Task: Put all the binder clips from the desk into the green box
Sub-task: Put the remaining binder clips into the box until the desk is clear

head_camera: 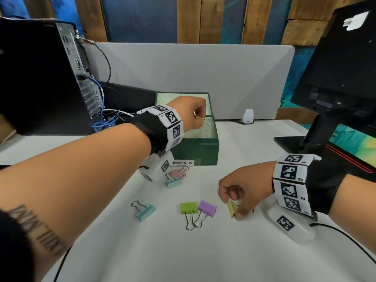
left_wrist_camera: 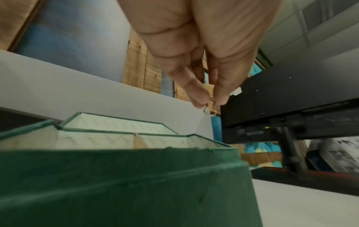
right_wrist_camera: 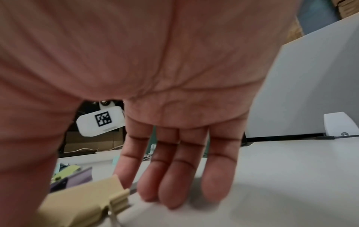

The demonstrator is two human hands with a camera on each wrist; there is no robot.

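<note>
Two hands work: left hand [head_camera: 191, 110] pinches a clip [left_wrist_camera: 210, 98] over the green box [head_camera: 203, 151]; release low. Right hand [head_camera: 242, 192] pinches a yellow clip [head_camera: 232, 208].

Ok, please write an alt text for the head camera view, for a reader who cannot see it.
Seen from above, the left hand holds a yellow binder clip over the open green box, while the right hand pinches another yellow clip on the white desk. Five more coloured clips lie on the desk in front of the box.
</note>
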